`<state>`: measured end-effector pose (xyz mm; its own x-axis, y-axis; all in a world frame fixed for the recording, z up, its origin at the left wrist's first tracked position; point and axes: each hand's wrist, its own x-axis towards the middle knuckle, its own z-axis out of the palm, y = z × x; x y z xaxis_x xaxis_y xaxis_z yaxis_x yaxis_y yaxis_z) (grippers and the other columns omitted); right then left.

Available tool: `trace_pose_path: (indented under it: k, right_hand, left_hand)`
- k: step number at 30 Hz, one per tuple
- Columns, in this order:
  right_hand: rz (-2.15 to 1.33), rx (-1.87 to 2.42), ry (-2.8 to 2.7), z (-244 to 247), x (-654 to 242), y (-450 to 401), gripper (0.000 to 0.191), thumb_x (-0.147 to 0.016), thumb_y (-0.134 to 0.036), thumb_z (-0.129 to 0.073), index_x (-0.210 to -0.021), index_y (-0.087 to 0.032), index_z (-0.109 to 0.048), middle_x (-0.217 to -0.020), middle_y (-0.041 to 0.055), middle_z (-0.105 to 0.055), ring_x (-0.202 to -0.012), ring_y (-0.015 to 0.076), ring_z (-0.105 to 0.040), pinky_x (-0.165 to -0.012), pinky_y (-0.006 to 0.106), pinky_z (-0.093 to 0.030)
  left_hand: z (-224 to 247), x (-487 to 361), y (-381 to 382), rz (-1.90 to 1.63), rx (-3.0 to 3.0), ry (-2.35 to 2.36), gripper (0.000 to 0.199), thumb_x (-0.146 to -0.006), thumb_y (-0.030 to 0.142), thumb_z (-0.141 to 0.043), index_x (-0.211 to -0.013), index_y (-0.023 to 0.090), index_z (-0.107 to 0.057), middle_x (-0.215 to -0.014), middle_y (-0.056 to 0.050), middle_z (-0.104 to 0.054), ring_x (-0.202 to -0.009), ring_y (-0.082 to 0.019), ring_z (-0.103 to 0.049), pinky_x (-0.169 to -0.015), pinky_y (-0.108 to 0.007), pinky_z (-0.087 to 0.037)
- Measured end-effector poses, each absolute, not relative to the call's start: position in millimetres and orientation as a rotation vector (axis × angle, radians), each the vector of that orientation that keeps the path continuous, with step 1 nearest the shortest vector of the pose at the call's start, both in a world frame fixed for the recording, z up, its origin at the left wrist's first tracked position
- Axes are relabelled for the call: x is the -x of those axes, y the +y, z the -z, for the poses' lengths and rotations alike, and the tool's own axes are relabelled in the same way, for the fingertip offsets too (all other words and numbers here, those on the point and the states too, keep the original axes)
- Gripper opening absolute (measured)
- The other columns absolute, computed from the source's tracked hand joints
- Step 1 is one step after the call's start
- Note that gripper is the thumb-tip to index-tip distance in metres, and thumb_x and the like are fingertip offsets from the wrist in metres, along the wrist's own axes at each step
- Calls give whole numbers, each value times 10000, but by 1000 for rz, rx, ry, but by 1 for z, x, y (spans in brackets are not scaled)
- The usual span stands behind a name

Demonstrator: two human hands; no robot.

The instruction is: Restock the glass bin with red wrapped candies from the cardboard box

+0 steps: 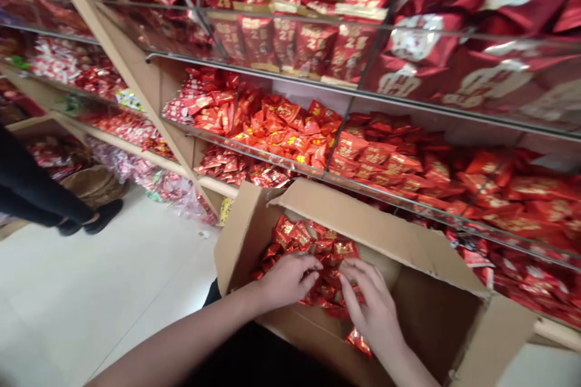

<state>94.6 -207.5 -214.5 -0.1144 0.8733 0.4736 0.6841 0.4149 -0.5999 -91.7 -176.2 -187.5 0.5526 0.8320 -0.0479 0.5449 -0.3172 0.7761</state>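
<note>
An open cardboard box (363,217) stands before me, with small red and gold wrapped packets (295,234) heaped in its left and middle part. My left hand (290,279) is over the heap, its fingers curled and slightly apart, nothing seen between them. Beside it on the right, my right hand (370,296) reaches down to the packets with fingers bent; thumb and forefinger are near a red packet, and whether they grip it is unclear. One loose packet (359,341) lies below my right wrist, inside the box.
Shelves with a clear front edge (272,160) run behind the box, filled with red packets (290,127) and larger red bags (417,42). A wooden post (118,66) slants at the left. A person's dark-clad legs (40,193) stand on the pale floor (136,266) at far left.
</note>
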Motion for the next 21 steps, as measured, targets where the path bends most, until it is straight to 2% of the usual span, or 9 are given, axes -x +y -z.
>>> trace_pose_path:
  k: [2,4,7,9,12,14,16,18,21]
  right_hand:
    - [-211,1595,-1801,229,-93,-188,300,-798,-323,-514,-1034,-140,-546,-1044,164,-567,-1004,300,-503,-824,471,-414]
    - [-210,1830,-1738,241,-91,-167,289,-789,-310,-500,-982,-105,-568,-971,206,-600,-959,336,-534,-790,474,-419]
    - [-278,1906,-1723,250,-91,-149,198,-800,-218,-446,-862,-127,-611,-826,176,-657,-786,297,-615,-697,399,-460]
    - [-291,1880,-1728,246,-95,-151,188,-795,-189,-442,-854,-146,-615,-785,136,-675,-713,260,-634,-654,352,-476]
    - [-314,1791,-1780,226,-102,-171,167,-797,-195,-457,-879,-180,-602,-847,85,-674,-776,220,-628,-698,314,-474]
    - [-420,1646,-1846,207,-102,-189,149,-802,-197,-465,-874,-202,-596,-866,59,-657,-818,198,-606,-727,297,-461]
    - [-608,1456,-1890,189,-98,-204,123,-793,-195,-497,-857,-210,-601,-831,41,-646,-790,177,-595,-706,273,-459]
    - [-763,1297,-1873,177,-93,-214,89,-768,-194,-542,-820,-202,-614,-773,31,-641,-736,160,-591,-672,248,-460]
    - [-872,1210,-1729,173,-86,-220,78,-754,-211,-564,-717,-183,-627,-690,27,-626,-652,143,-579,-613,230,-457]
  left_hand:
    - [184,86,-174,-459,-2038,1073,213,-803,205,-436,-922,188,-611,-882,-34,-650,-782,-149,-581,-732,-233,-432]
    - [182,84,-177,-433,-2031,1052,187,-801,201,-442,-860,184,-619,-816,-15,-654,-727,-137,-581,-677,-212,-436]
    - [185,87,-184,-376,-1910,1085,175,-796,209,-457,-842,180,-623,-780,-4,-660,-710,-137,-584,-652,-206,-437]
    - [187,92,-187,-382,-1847,1133,183,-803,223,-457,-857,181,-626,-800,-14,-661,-740,-145,-592,-683,-218,-450]
    - [190,102,-190,-517,-1908,1161,275,-829,235,-430,-1065,226,-571,-1095,-58,-595,-1009,-180,-536,-894,-283,-403]
    - [188,105,-190,-601,-2033,1095,421,-825,249,-451,-1245,280,-427,-1335,-64,-408,-1215,-218,-364,-1018,-361,-281]
    - [183,103,-188,-605,-2127,990,581,-770,304,-554,-1308,304,-334,-1406,-62,-306,-1274,-262,-264,-1052,-421,-198]
    - [175,97,-186,-537,-2102,906,619,-702,342,-638,-1272,301,-401,-1332,-66,-429,-1206,-273,-374,-1024,-396,-262]
    - [160,85,-185,-424,-1894,865,380,-700,311,-639,-1073,253,-595,-1009,-19,-652,-917,-202,-576,-822,-251,-437]
